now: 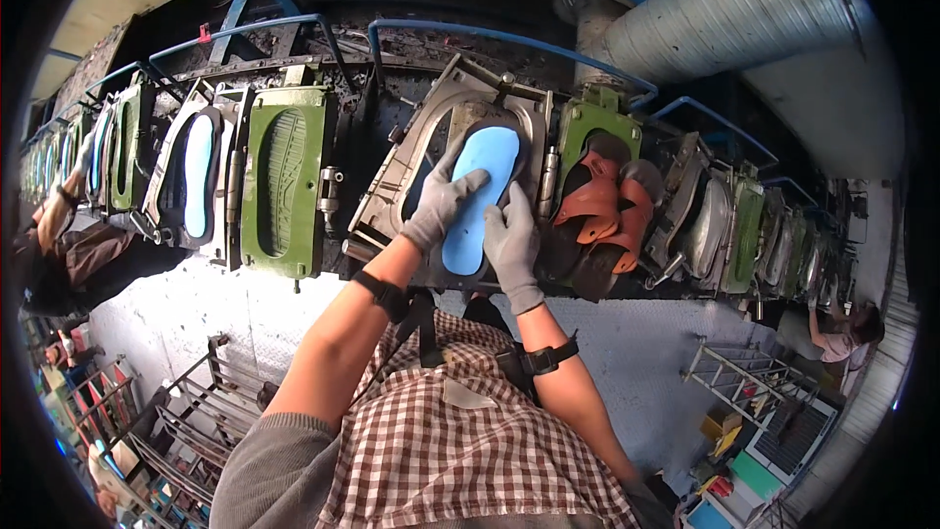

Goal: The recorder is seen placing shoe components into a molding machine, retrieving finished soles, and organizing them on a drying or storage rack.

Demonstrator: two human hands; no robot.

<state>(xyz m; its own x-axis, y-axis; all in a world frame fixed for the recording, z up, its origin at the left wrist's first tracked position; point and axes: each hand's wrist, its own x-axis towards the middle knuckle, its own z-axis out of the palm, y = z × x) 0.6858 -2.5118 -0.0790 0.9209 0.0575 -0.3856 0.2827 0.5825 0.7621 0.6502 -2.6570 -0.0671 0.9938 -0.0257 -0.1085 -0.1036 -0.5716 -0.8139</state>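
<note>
A light blue insole (487,159) is held at a slant in front of a metal mould (403,154). My left hand (443,198), in a grey glove, closes on its left edge, with the thumb lying across the top face. Along the lower right edge my right hand (512,243), gloved too, holds the insole with thumb and fingers. The fingers under the insole are hidden. Just right of my right hand, several orange-brown shoe uppers (602,198) with dark parts lie piled over a green mould plate (587,120).
To the left stand a green mould plate (284,176) with a sole-shaped hollow and a mould with another blue insole (199,176). Blue rails (509,36) run behind. A co-worker's gloved hand (84,154) is at the far left. Metal racks (186,421) stand behind me.
</note>
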